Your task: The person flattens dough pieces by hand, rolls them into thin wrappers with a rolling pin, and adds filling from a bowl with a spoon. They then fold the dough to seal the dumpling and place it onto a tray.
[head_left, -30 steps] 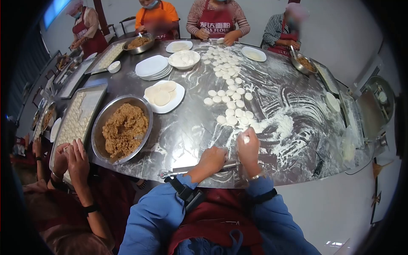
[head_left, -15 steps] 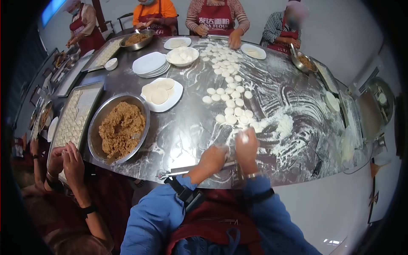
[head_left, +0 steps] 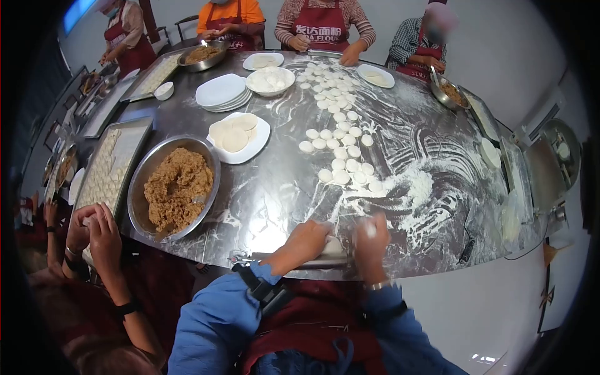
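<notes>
At the table's near edge, my left hand (head_left: 306, 241) is closed, its fingertips at the rim of a pale dough wrapper (head_left: 333, 246). Just to the right of it, my right hand (head_left: 371, 245) is smeared by motion, with white on its fingers; what it holds, if anything, I cannot make out. A grey bar-like thing (head_left: 312, 264) lies along the edge below my left wrist, partly hidden by it. Beyond my hands, several small flattened dough rounds (head_left: 340, 153) spread in a band up the floury table (head_left: 262, 187).
Left of my hands stands a steel bowl (head_left: 212, 197) of brown filling, beside a tray (head_left: 149, 128) of small dough pieces. Rolled wrappers lie on a white plate (head_left: 259, 142); stacked plates (head_left: 219, 92) and a flour bowl (head_left: 270, 81) stand behind. A co-worker's hands (head_left: 100, 234) are at left.
Both my hands have come down towards the table edge, and my right hand has shifted slightly right. A dough wrapper now shows between them. The view has shifted a little.
</notes>
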